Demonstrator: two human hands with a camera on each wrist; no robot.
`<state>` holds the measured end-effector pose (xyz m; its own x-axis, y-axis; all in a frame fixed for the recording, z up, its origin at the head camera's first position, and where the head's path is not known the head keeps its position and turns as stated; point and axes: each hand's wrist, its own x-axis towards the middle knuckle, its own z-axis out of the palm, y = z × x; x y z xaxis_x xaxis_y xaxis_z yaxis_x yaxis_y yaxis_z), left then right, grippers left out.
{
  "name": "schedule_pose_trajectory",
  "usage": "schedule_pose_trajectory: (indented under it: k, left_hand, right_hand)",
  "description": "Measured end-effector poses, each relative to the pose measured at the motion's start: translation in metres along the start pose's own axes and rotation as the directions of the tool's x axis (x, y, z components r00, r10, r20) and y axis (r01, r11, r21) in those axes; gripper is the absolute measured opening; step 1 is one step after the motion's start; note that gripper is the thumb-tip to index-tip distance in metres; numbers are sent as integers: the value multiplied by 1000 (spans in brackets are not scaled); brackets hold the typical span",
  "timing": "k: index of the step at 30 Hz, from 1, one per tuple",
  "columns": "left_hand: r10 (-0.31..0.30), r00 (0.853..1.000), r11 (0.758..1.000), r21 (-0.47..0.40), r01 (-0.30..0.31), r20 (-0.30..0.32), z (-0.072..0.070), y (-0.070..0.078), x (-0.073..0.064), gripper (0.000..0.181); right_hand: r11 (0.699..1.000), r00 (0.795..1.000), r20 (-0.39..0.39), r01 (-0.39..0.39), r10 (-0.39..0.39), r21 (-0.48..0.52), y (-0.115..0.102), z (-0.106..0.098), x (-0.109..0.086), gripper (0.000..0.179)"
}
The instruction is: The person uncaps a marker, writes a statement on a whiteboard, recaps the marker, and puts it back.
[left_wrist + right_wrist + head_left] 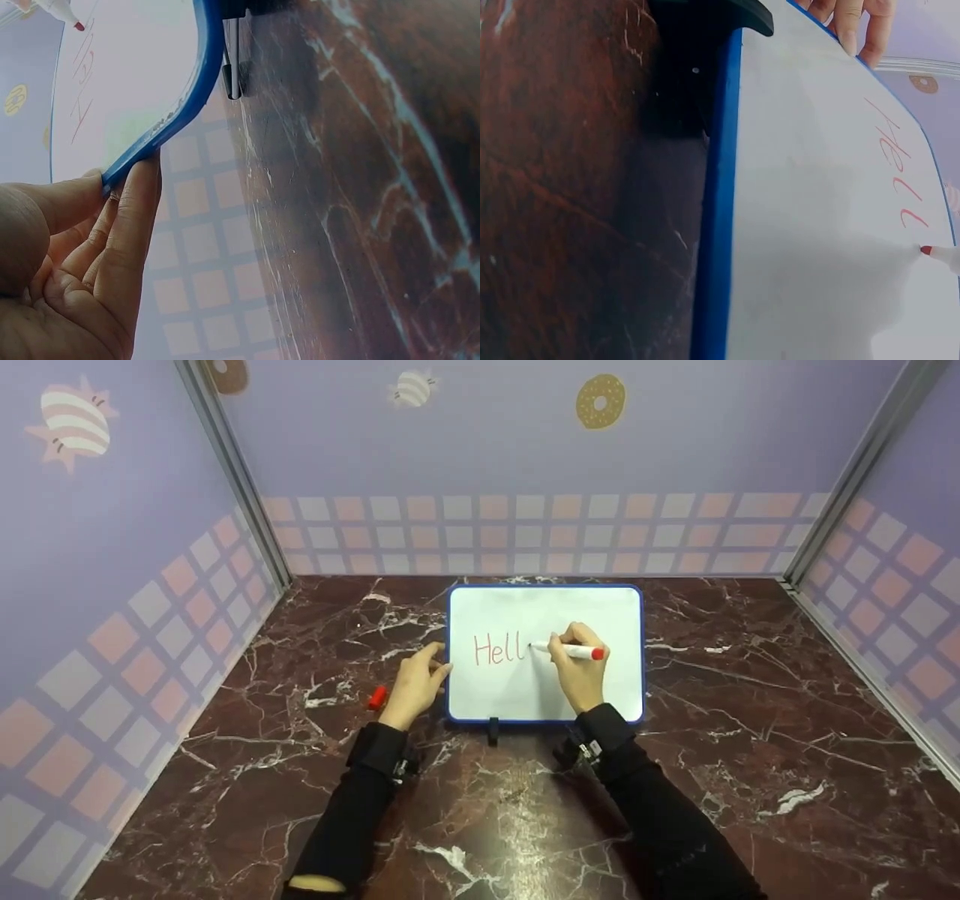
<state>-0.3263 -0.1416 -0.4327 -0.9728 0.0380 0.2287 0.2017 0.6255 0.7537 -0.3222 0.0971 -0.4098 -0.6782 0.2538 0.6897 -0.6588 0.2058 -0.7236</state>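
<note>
A whiteboard (510, 690) with a blue frame stands propped on the marble-patterned table, with "Hell" in red letters (498, 649) on its left half. My right hand (581, 671) holds a white marker (571, 650) with a red end, its tip right at the board just after the last "l". In the right wrist view the red marker tip (927, 250) shows at the right edge. My left hand (417, 682) pinches the board's left edge between thumb and fingers, seen close in the left wrist view at the blue frame (196, 105).
A red marker cap (377, 697) lies on the table (255, 780) left of my left hand. A black stand foot (493, 731) juts out below the board's lower edge. Patterned walls (510, 457) enclose the table at the back and both sides.
</note>
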Motion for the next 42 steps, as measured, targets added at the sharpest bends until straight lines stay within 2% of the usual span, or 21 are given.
schedule_pose_trajectory:
  k: [6, 11, 16, 22, 30, 35, 42]
  left_hand:
    - [0, 1000, 1000, 12, 0, 3, -1, 2, 0, 37]
    - [-13, 1000, 1000, 14, 13, 6, 0, 3, 0, 37]
    - [3, 1000, 1000, 6, -3, 10, 2, 3, 0, 37]
    - [0, 1000, 1000, 1, 0, 7, 3, 4, 1, 36]
    - [-22, 1000, 1000, 5, 22, 8, 2, 3, 0, 36]
    - [-17, 1000, 1000, 3, 17, 4, 1, 1, 0, 37]
    - [-15, 1000, 1000, -4, 15, 8, 1, 0, 1, 36]
  right_hand:
    - [1000, 999, -24, 26, -26, -9, 0, -2, -1, 28]
    - [998, 999, 0, 54, -54, -21, -3, 0, -5, 28]
    - [998, 998, 2, 60, -60, -15, -5, 4, -4, 27]
    - [1000, 999, -33, 6, -7, -24, -5, -2, 0, 28]
    - [997, 994, -81, -71, 72, 4, -3, -27, 6, 24]
    - [995, 993, -63, -97, 97, 12, 0, -37, 7, 25]
    - [994, 993, -36, -108, 108, 12, 2, -42, 6, 24]
